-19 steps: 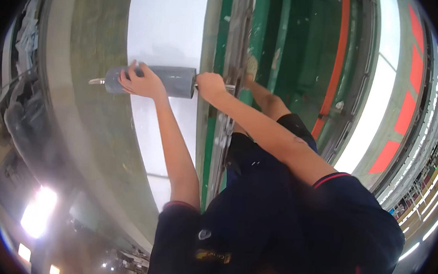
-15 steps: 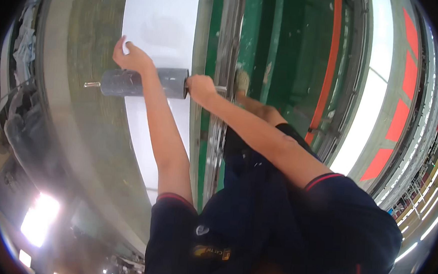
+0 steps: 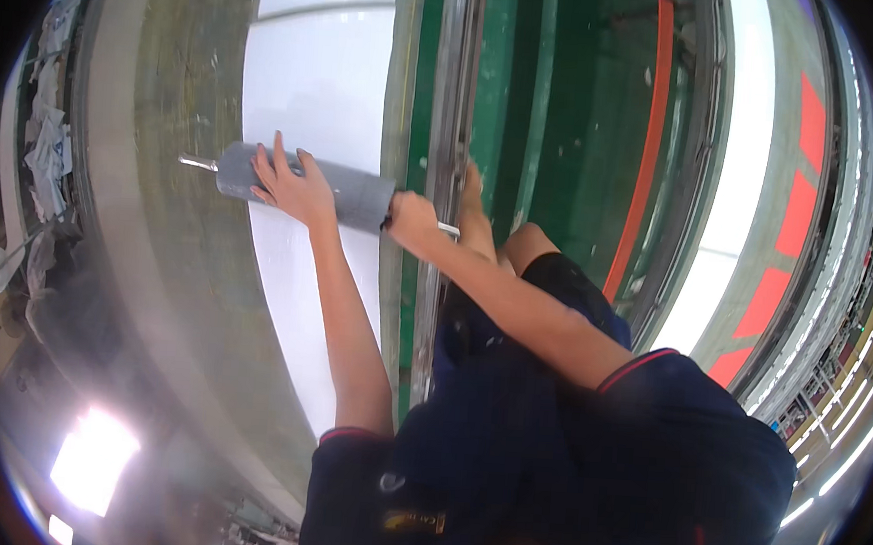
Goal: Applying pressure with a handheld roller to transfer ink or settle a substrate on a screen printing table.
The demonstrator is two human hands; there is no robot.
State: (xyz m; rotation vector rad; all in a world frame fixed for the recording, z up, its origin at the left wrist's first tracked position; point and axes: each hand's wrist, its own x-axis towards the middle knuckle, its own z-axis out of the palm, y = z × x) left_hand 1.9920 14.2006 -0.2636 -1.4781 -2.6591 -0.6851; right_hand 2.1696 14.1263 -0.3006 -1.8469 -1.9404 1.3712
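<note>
A thick grey roller lies crosswise over a long white strip on the table, its right end tilted a little toward me. A thin metal rod juts from its left end. My left hand rests on top of the roller, fingers spread apart. At the right end, my right hand is closed around the roller's axle, and a pale tip of it shows past the fist. The fingers of that hand partly hide the grip.
A dull olive table surface borders the strip on the left. To the right run a metal rail, a green floor and an orange bar. Beyond is another long table with a white strip and red patches.
My left hand, earlier raised with curled fingers, has come down onto the roller and spread out. The roller's right end has tilted toward me. A dark line now crosses the white strip ahead.
</note>
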